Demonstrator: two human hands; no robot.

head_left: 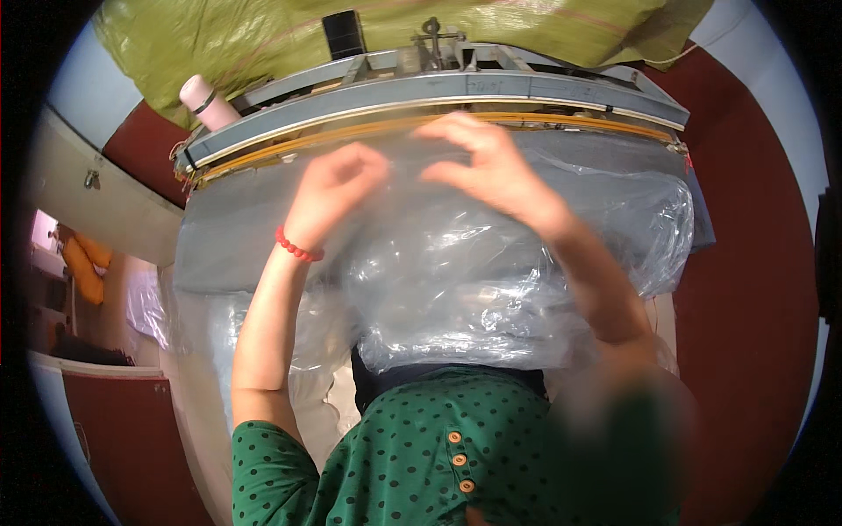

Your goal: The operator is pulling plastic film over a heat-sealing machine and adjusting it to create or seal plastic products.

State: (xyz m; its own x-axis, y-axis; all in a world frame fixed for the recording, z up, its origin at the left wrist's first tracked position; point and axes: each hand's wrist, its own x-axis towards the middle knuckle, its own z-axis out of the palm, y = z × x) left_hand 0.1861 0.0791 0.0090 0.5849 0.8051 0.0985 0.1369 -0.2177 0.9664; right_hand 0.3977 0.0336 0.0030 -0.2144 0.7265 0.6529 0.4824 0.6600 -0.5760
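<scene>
My left hand (344,174), with a red bead bracelet (299,246) at its wrist, is raised over the near side of a long grey metal frame. Its fingers curl in toward the thumb and are somewhat blurred, so anything held between them is hidden. To its right hovers my right hand (487,162), thumb and fingers spread, with nothing visible in it. Below both hands, crumpled clear plastic sheeting (491,263) covers a grey surface (254,219) and hangs down toward my lap. Just beyond my fingertips, orange-yellow strips (307,140) run along the frame (351,101).
A pink bottle (209,103) leans at the frame's left end. Behind the frame are a metal clamp-like fitting (432,44), a black phone-like slab (343,33) and a yellow-green tarp (237,35). An opening in the wall is at left; dark red panels (745,307) stand at right.
</scene>
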